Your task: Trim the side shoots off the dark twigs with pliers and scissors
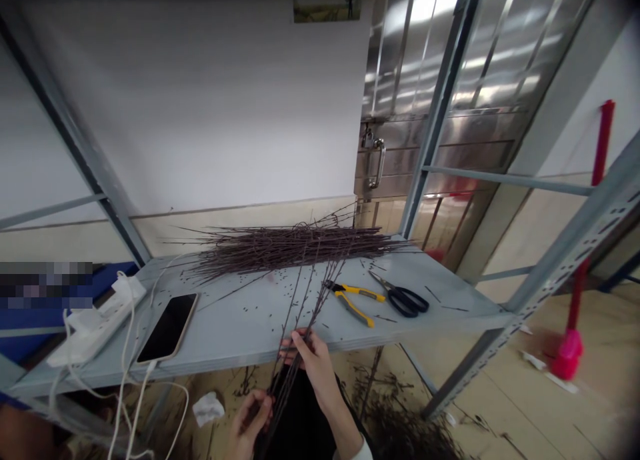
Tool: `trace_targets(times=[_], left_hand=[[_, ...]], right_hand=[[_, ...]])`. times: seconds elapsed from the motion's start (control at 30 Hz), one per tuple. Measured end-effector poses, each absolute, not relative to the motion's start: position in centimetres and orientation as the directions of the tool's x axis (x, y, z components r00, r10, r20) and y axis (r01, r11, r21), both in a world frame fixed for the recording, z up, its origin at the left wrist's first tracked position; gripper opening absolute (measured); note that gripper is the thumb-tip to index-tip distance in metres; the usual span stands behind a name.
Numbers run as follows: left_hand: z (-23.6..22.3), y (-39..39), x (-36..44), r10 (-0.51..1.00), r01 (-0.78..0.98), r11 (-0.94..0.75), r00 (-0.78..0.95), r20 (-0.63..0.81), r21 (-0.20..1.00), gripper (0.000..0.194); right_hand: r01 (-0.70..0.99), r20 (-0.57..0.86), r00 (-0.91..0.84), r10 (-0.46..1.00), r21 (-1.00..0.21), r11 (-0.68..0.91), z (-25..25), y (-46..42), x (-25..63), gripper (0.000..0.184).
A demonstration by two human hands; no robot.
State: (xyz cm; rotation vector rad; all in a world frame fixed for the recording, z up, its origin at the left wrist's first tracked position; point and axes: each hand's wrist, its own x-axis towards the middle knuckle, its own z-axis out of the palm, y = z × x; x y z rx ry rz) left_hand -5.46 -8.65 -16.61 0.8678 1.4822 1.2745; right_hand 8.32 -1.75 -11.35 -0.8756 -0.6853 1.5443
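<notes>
Several thin dark twigs slant up from my lap over the front edge of the grey shelf. My right hand is closed around them near that edge. Lower and to the left, my left hand pinches the twigs close to their lower ends. Behind them a large bundle of dark twigs lies across the back of the shelf. To the right of the held twigs are yellow-and-black pliers and scissors with dark handles, both lying with their jaws or blades parted.
A phone on a charging cable and a white power strip occupy the left of the shelf. Metal posts frame it. Twig scraps and a crumpled tissue are on the floor. A red-handled broom stands at right.
</notes>
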Motion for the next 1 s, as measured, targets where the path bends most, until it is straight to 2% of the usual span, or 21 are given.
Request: trace_targets(times=[0.1,0.3,0.43,0.6,0.73,0.87,1.0], left_hand=[[-16.1,-7.9,-5.6,0.961,-0.05,0.136,-0.237,-0.144,0.989,0.046],[-12.8,-5.6,-4.5,0.999,0.103,0.023,-0.03,-0.019,0.994,0.037],[-10.4,-4.7,-2.9,0.999,0.005,-0.022,0.04,0.022,1.0,0.037],[-8.2,-4.7,-1.9,0.993,-0.204,0.109,0.055,-0.1,0.973,0.039],[-6.9,-4.5,-1.8,0.988,-0.314,0.153,0.04,-0.148,0.937,0.044],[-6.7,-4.1,-1.9,0.983,-0.194,0.182,0.04,-0.178,0.964,0.046],[-7.8,-3.9,-2.1,0.995,-0.041,0.097,0.039,-0.095,0.994,0.038]], right_hand=[[-0.543,-0.149,-0.026,0.988,-0.828,-0.139,-11.0,-1.8,8.7,0.052],[-0.508,-0.086,-0.017,0.996,-0.857,-0.083,-10.0,-2.2,9.1,0.047],[-0.562,-0.01,-0.051,0.999,-0.827,-0.037,-9.1,-2.6,10.1,0.04],[-0.707,0.08,-0.123,0.989,-0.706,-0.031,-8.4,-2.8,12.1,0.032],[-0.67,0.063,-0.118,0.991,-0.742,-0.033,-8.2,-3.0,13.2,0.035],[-0.549,0.035,-0.135,0.99,-0.835,-0.046,-8.0,-3.0,13.3,0.049],[-0.421,0.03,-0.028,0.999,-0.907,0.015,-8.0,-2.7,12.7,0.05]])
